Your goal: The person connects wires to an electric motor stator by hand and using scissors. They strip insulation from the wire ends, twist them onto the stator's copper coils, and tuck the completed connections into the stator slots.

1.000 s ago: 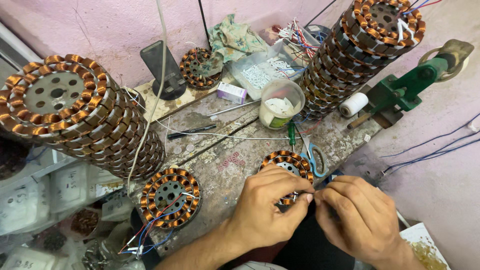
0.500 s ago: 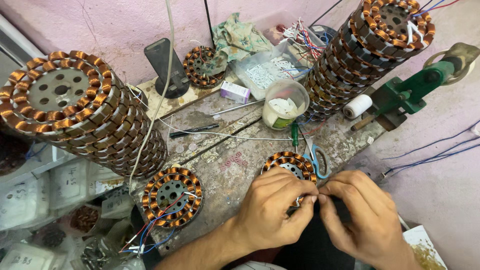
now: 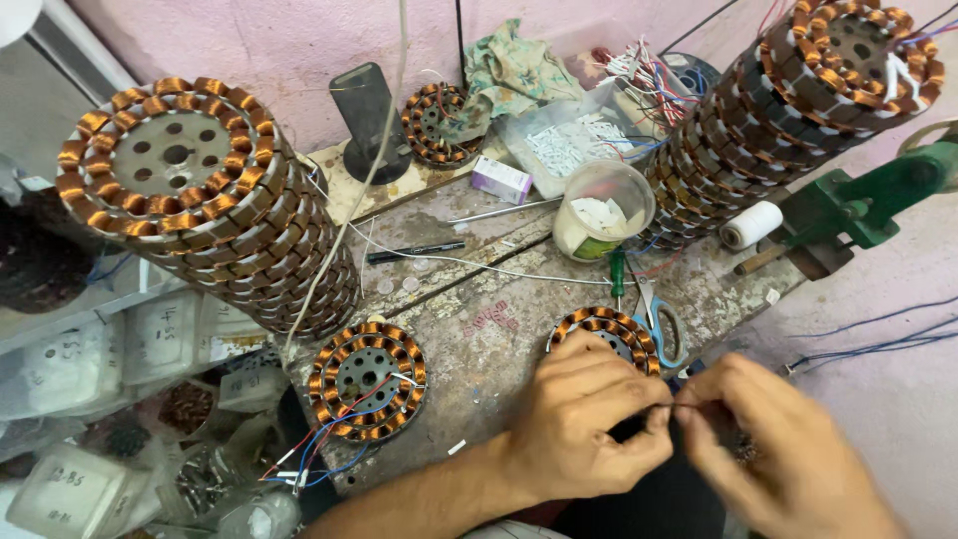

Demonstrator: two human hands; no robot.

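A round plastic tub (image 3: 602, 212) is sitting in the upper middle of the frame, holding white scraps and a bit of green at the bottom. Behind it a clear bag (image 3: 559, 150) is lying open with small white pieces inside. At lower left, pale storage boxes (image 3: 60, 489) are standing under the bench edge; what is in them I cannot tell.

At lower centre the left hand (image 3: 584, 429) and the right hand (image 3: 788, 459) are meeting, fingertips pinched together on a thin wire (image 3: 689, 406) that is running roughly level from left to right between them. The wire is hanging just off the near edge of the workbench (image 3: 479, 299), right below a copper-wound stator (image 3: 604, 334) that is lying flat, its open centre facing up. The left knuckles are covering its near rim.

A second flat stator (image 3: 367, 381) is resting near the lower left bench edge, red and blue leads trailing over it. Blue-handled scissors (image 3: 659, 324) are lying just beside the first stator. Tall stator stacks are leaning at upper left (image 3: 200, 200) and upper right (image 3: 808, 110), leaving bare bench only down the middle.
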